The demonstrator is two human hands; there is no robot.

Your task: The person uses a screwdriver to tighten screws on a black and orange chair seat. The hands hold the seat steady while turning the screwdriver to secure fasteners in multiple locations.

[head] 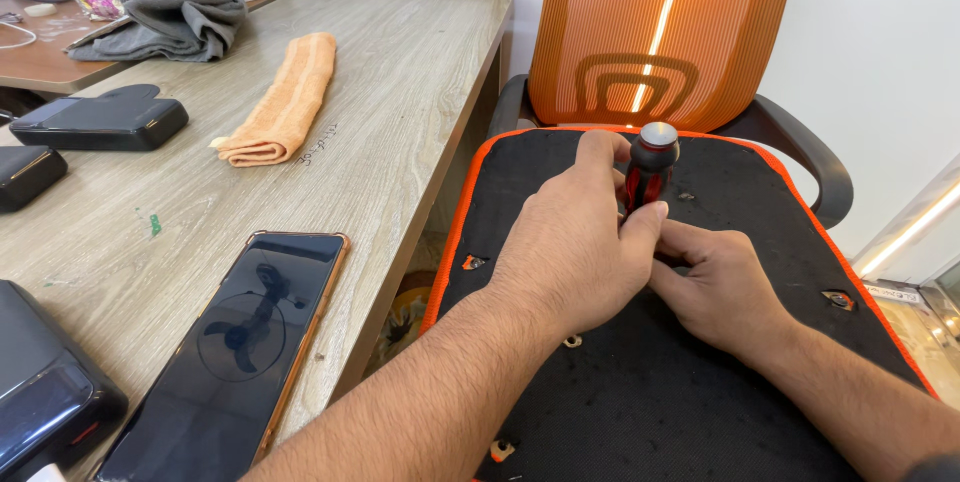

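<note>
Nearest the camera, 2 bare forearms reach forward over the black fabric underside of an overturned chair seat with an orange rim (640,412). On the wooden desk at the left, closest in, lie a dark smartphone in an orange-brown case (235,352), face up with a ceiling fan reflected in its screen, and the corner of a black plastic device (45,392) at the lower left edge.

Further in, the left hand (575,242) is curled around the lower part of a short, stubby screwdriver with a black and red handle and a silver cap (650,167); thumb and fingers close on the handle, which stands upright on the seat panel. The right hand (715,287) lies just beside it, low against the fabric, fingers bent and tucked toward the base of the tool; whether it grips anything cannot be told, since the left hand covers its fingertips. Several small holes with orange showing through (473,263) dot the black panel around the hands.

Beyond the hands stands an orange ribbed mesh chair backrest (660,32) with black armrests (800,147) curving to either side.

Farther along the desk lie a folded orange towel (285,102), a flat black case (100,120), then a crumpled grey cloth (175,17) near the far edge.
</note>
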